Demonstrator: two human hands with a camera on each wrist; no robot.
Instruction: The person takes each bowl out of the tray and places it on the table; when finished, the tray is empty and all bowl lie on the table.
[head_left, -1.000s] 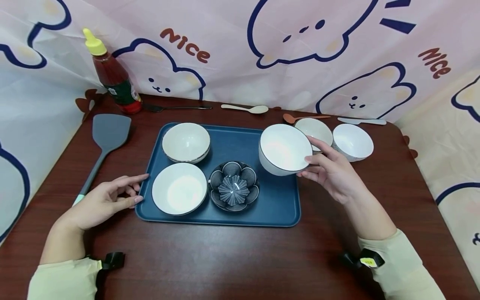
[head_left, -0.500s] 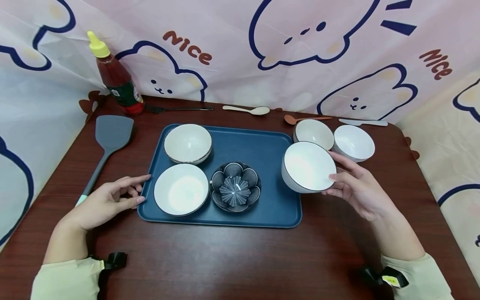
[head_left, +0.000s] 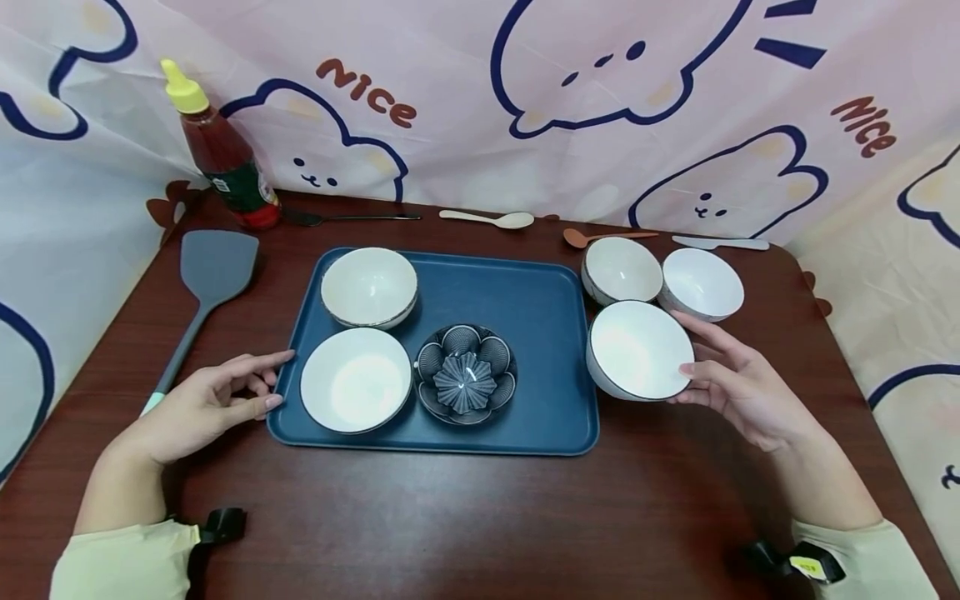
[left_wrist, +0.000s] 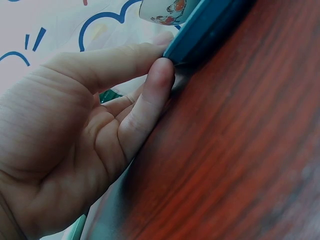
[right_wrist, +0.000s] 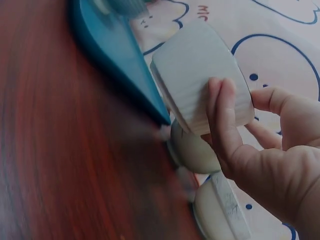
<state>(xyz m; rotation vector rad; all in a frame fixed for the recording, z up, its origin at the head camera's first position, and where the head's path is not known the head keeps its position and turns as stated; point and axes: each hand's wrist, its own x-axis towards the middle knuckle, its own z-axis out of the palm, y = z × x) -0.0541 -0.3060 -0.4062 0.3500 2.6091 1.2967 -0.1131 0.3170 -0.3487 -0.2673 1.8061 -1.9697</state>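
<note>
Head view. Item: white bowl with dark rim [head_left: 637, 350], in the grasp of the right hand [head_left: 738, 387]; thumb tip at the bowl's right rim, other fingers along the right and lower outer wall. Position: at the right edge of the blue tray [head_left: 487, 292], overlapping that edge in sight, just in front of a cream bowl [head_left: 622, 268]; a second white bowl [head_left: 702, 283] stands beside the latter. Left hand [head_left: 217, 404]: index finger and thumb a little apart, tips at the tray's left edge, remaining fingers bent and partly hidden. On the tray: far-left bowl [head_left: 370, 286] near the far left corner, near-left bowl [head_left: 356, 381] near the near left corner, dark flower-shaped dish [head_left: 465, 373] right of the latter. Underside of the held bowl concealed; contact with the table [head_left: 450, 517] cannot be told.

Left wrist view. Fingertips meet the tray edge; whether they pinch it or merely press it cannot be told. Patterned bowl [left_wrist: 167, 10] cut off at the top.

Right wrist view. Fingers spread against the held bowl's ribbed outer wall, the bowl tilted in this view; its interior hidden. Cream bowl partly covered; tray cut off above.
</note>
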